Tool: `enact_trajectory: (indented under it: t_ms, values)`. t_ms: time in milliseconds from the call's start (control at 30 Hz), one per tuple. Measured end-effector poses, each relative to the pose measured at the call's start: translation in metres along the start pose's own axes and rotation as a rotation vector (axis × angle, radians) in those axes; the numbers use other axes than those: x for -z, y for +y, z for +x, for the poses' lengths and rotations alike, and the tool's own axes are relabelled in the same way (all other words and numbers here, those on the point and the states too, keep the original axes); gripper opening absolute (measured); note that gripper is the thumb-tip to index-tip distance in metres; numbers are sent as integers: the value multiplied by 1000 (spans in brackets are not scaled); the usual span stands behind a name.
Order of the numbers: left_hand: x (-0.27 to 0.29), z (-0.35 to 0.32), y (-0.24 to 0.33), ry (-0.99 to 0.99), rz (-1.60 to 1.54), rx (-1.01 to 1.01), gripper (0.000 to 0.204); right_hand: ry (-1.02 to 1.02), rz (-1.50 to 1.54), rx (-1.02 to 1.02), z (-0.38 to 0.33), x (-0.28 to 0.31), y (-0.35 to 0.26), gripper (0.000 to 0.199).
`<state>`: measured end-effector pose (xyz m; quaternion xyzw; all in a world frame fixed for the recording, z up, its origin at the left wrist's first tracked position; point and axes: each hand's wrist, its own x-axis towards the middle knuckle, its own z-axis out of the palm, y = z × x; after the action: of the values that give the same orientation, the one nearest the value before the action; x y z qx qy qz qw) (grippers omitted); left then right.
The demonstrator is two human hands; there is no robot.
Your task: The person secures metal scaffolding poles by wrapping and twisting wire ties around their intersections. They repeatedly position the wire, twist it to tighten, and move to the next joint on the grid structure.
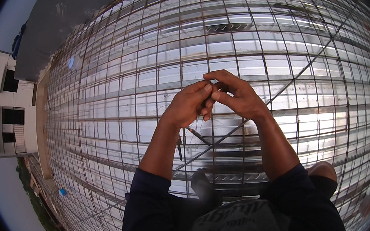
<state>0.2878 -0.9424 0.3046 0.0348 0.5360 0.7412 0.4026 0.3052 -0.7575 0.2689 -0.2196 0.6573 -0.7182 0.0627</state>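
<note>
My left hand (186, 104) and my right hand (237, 94) meet over a rebar mesh (208, 62), their fingertips bent together and touching. Both are closed; whatever lies between the fingers is too small or hidden to name. Thin wire strands (199, 124) show just under my left hand. By my left wrist is a tool with two dark handles (202, 138), spread apart like those of pincers. Its head is hidden behind the hand, and I cannot tell whether it is held or lies on the mesh.
Shiny corrugated metal decking (319, 119) lies beneath the bars, with lattice girders (229, 28) running across it. One diagonal bar (304, 68) crosses the grid. A grey wall (58, 27) borders the far left, and a white building (6, 109) stands beyond. A small blue object (62, 192) sits at left.
</note>
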Motion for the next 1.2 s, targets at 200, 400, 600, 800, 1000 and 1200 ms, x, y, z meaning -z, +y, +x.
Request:
enact_trajectory:
  t_ms: [200, 400, 600, 800, 1000, 1200]
  values:
    - [-2, 0, -3, 100, 5, -64, 29, 2, -49, -57, 0, -9, -7, 62]
    - [-12, 24, 1, 494, -166, -441, 25, 85, 233, -483, -4, -31, 8, 48]
    - [-3, 21, 0, 617, -190, -543, 24, 30, 137, -551, -4, -41, 6, 32]
    - [-2, 16, 5, 686, -106, -634, 23, 37, -39, -369, -10, -54, 12, 34]
    - [2, 15, 7, 525, -118, -517, 22, -96, -191, -272, -14, -37, 1, 29]
    - [5, -7, 23, 432, -207, -496, 20, -9, -72, -246, -13, -29, 3, 27]
